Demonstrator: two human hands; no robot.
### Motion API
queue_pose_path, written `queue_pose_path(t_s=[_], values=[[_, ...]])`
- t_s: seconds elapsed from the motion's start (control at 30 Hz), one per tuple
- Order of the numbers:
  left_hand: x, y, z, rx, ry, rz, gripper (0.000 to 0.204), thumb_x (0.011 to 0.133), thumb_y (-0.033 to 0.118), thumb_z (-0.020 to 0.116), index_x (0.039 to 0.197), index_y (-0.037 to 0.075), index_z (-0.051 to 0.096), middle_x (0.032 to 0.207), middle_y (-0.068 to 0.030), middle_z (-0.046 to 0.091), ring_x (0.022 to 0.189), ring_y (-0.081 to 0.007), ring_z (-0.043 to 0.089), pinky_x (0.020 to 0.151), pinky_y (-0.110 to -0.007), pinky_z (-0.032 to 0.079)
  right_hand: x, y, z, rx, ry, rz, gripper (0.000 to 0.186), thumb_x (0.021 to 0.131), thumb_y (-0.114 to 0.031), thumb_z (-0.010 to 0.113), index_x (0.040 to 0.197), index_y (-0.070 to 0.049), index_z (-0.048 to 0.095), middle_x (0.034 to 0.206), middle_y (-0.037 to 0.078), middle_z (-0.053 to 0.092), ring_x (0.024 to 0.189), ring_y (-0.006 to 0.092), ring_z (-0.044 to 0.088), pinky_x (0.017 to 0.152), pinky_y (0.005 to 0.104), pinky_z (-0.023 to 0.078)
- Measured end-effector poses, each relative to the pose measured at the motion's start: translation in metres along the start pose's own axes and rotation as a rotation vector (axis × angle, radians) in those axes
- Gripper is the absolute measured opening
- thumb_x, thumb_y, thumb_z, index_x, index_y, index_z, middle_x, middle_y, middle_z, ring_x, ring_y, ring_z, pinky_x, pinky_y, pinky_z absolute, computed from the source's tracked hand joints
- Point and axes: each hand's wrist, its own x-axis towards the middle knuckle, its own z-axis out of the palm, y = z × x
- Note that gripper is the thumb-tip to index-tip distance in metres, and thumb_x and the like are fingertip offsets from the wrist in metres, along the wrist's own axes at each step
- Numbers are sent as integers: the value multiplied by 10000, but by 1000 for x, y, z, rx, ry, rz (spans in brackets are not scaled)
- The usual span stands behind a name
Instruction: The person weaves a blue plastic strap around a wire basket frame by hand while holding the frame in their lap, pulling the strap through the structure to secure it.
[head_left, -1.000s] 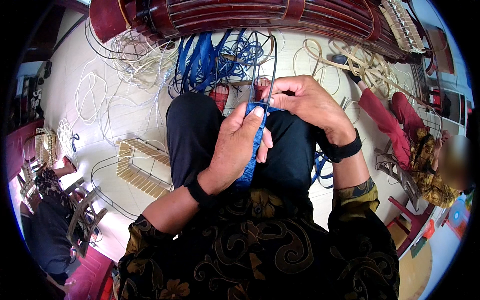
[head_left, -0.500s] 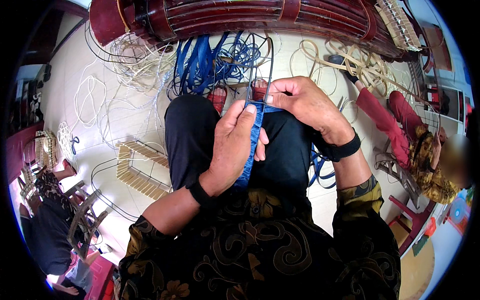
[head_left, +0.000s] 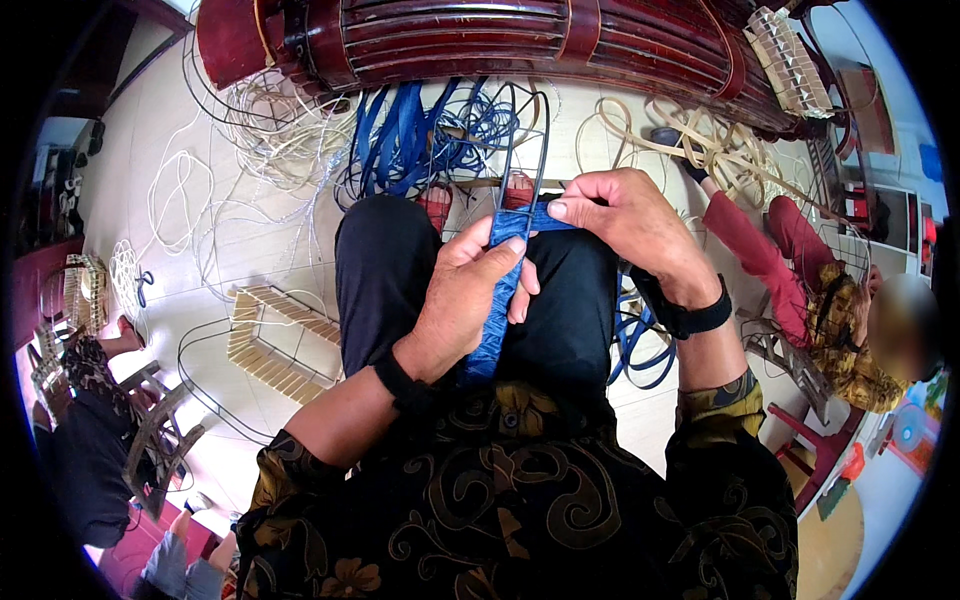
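Between my knees stands a narrow dark wire frame (head_left: 543,150), its lower part covered in a tight blue wrapping (head_left: 487,345). My left hand (head_left: 440,310) is closed around the wrapped part, thumb lying on its front and fingertips showing on the far side. From the top of the wrapping a flat blue strip (head_left: 543,219) runs out to the right. My right hand (head_left: 640,225) pinches this strip between thumb and forefinger, a little apart from the frame. Above the wrapping, the wires are bare.
A heap of blue strips (head_left: 400,140) lies beyond my feet, with pale cords (head_left: 270,120) left of it and tan strips (head_left: 725,140) to the right. A dark red slatted bench (head_left: 480,45) spans the back. A half-wrapped frame (head_left: 255,345) lies left. Other people sit at both sides.
My right hand has drawn slightly away from the frame, with more strip showing between. My left thumb sits lower on the wrapping.
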Motion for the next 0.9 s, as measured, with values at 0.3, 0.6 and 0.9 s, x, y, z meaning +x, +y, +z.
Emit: queue_pose_path(t_s=[0.3,0.6,0.9], values=[[1,5,3,62,70,-68,192,1028,164,450,1079,18,565,697,-113,640,463,-160,553,476,-273,488,-12,-8,5,-51,59,55,364,941,-284,664,727,2,591,595,-54,423,607,48,356,511,262,317],[-1,4,2,99,-8,45,419,1058,228,393,1448,86,338,878,-134,649,566,-145,602,530,-257,517,-9,-28,8,-51,89,-25,320,943,-265,651,793,17,660,614,22,573,620,67,469,563,270,412],[4,10,3,137,92,72,366,993,87,496,1352,18,503,965,-102,668,730,-141,652,648,-256,532,23,-35,20,-122,41,-79,335,925,-272,589,766,10,675,672,181,645,601,299,619,592,408,474]])
